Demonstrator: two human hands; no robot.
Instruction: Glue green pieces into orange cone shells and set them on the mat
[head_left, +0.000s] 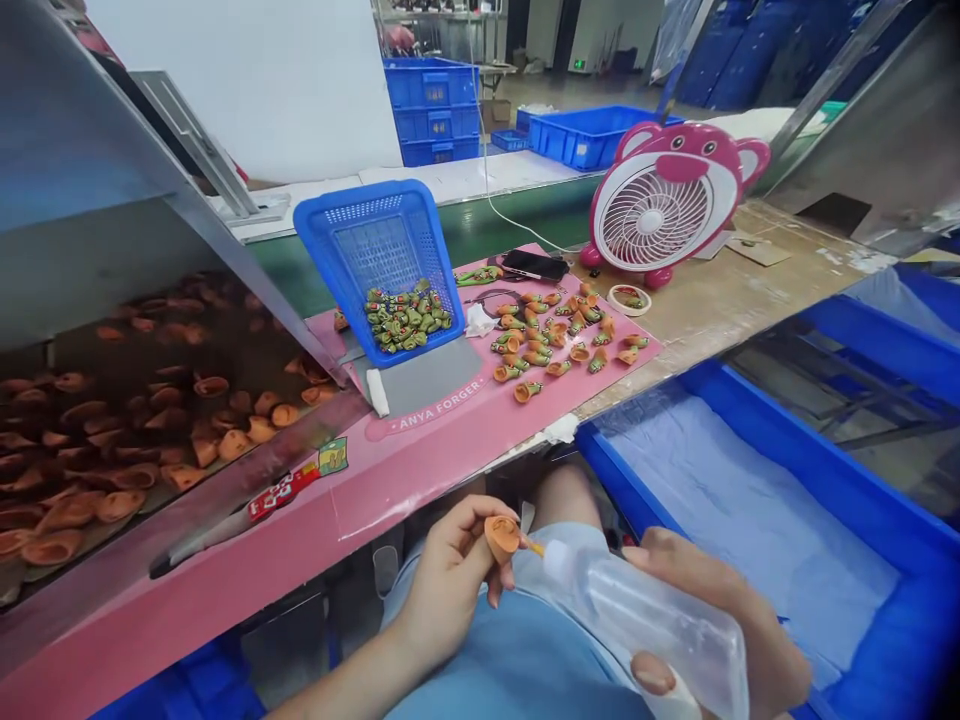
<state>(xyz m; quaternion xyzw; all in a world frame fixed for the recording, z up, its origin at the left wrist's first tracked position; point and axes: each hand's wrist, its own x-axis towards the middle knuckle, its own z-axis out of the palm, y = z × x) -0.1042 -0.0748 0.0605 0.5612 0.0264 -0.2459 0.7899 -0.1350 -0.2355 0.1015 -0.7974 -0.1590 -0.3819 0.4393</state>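
Pinched in the fingers of my left hand (459,560) is a small orange cup-shaped piece (501,537), its hollow side facing up. My right hand (720,590) is wrapped round a clear plastic squeeze bottle (652,610), which lies tilted with its tip toward the left. The bottle's orange nozzle (534,547) reaches the side of the orange piece; whether it touches is too small to tell. Both hands are above my lap, in front of the bench. On the pink mat (442,450), several green-and-orange pieces (555,335) lie in a loose group.
A blue basket (319,235) leans on the mat with small green pieces (409,320) inside. Many orange pieces (157,440) fill the left bay. A pink fan (660,210), a phone (536,265) and a tape roll (630,300) sit behind. A lined blue crate (810,450) stands at right.
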